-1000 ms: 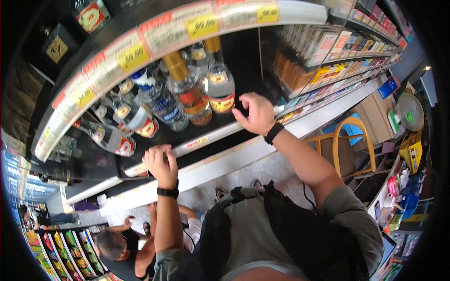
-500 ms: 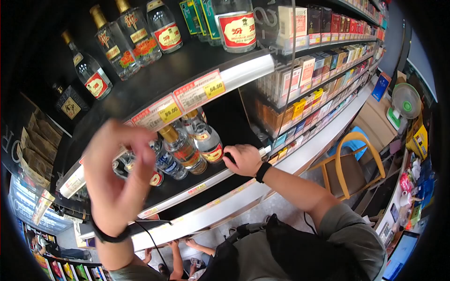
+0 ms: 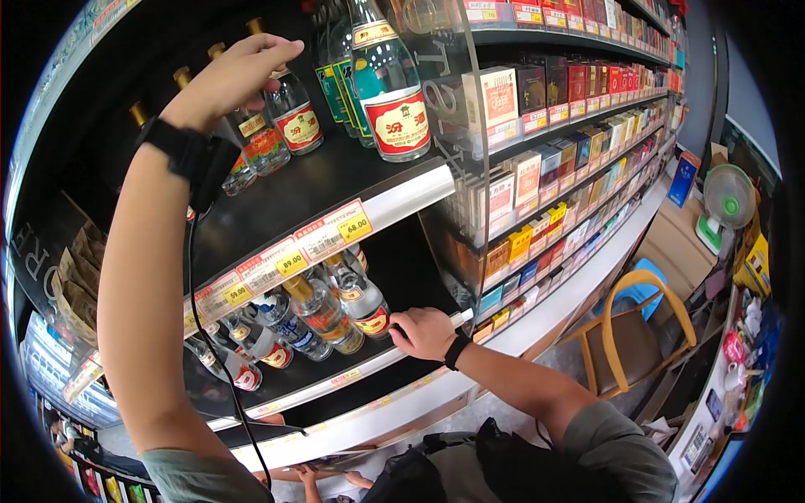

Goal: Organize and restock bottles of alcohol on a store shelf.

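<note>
My left hand (image 3: 243, 71) is raised over the upper shelf, in front of the neck of a clear liquor bottle (image 3: 300, 124) with a red and cream label. Its fingers are apart, one stretched to the right and others bent below. More clear bottles with gold caps (image 3: 264, 147) stand behind my left forearm. My right hand (image 3: 423, 334) is closed at the front edge of the lower shelf, beside a clear bottle (image 3: 366, 303). A small dark thing (image 3: 396, 330) shows at its thumb; what it is I cannot tell.
A large clear bottle (image 3: 397, 117) stands at the upper shelf's right end. Price tags (image 3: 293, 261) line that shelf's edge. Cigarette packs (image 3: 528, 180) fill the racks on the right. Beyond are a wooden chair (image 3: 650, 331) and a fan (image 3: 728, 194). A black cable (image 3: 225, 369) hangs from my left wrist.
My left hand has moved up from in front of the lower bottles to the upper shelf. The view has shifted, while my right hand keeps its place at the lower shelf's edge.
</note>
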The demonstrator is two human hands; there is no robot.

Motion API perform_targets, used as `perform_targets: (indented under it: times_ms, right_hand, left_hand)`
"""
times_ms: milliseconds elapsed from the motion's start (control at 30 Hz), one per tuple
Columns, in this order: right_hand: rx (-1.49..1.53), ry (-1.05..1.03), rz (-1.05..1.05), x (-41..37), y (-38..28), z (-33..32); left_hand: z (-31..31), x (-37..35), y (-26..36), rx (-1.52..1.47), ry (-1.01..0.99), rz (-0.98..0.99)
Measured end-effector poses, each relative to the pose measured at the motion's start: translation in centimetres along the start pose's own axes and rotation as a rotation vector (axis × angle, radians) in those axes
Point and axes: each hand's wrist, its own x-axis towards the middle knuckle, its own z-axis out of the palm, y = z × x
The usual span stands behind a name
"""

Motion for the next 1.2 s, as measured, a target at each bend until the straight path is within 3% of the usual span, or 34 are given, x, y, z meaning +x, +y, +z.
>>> perform_targets:
  times_ms: [133, 200, 267, 367, 467, 700, 733, 800, 867, 933, 1000, 1067, 1200]
  right_hand:
    - [0.001, 0.008, 0.0, -0.3, 0.1, 0.3]
    - [-0.007, 0.041, -0.005, -0.3, 0.4, 0.4]
    - [-0.009, 0.065, -0.016, -0.4, 0.3, 0.5]
    - [-0.005, 0.052, -0.036, -0.3, 0.2, 0.5]
    - [-0.004, -0.002, -0.017, -0.2, 0.0, 0.0]
    - [-0.018, 0.043, -0.027, -0.4, 0.3, 0.3]
    - [-0.02, 0.037, -0.025, -0.4, 0.3, 0.3]
    - [-0.017, 0.022, -0.023, -0.5, 0.3, 0.5]
    - [-0.012, 0.029, -0.018, -0.6, 0.2, 0.5]
    - [-0.012, 0.022, -0.017, -0.5, 0.3, 0.6]
    - [-0.015, 0.055, -0.027, -0.5, 0.2, 0.5]
    - [-0.028, 0.036, -0.01, -0.3, 0.0, 0.3]
    - [-0.027, 0.053, 0.016, -0.4, 0.1, 0.8]
  left_hand:
    - [0.7, 1.9, 1.1, -0.082, 0.138, -0.005]
    - [0.7, 3.0, 2.4, -0.148, 0.182, 0.141]
    - [1.0, 4.0, 3.5, -0.375, 0.241, 0.015]
    - [2.1, 3.6, 5.4, -0.358, 0.247, 0.013]
    - [3.2, 5.8, 4.1, 0.032, 0.025, 0.138]
    - [4.1, 5.4, 3.5, -0.039, 0.033, 0.134]
    - [3.8, 4.6, 4.3, -0.068, -0.014, 0.092]
    - [3.5, 3.6, 3.2, -0.096, 0.057, 0.191]
    - [2.6, 2.5, 3.8, -0.431, -0.112, 0.047]
    - [2.3, -0.4, 5.1, -0.434, -0.192, 0.083]
    - [1.6, -2.3, 5.1, -0.191, -0.072, 0.158]
    - [0.4, -2.8, 3.6, -0.194, -0.127, 0.181]
    - [0.2, -7.1, 3.0, -0.261, 0.035, 0.199]
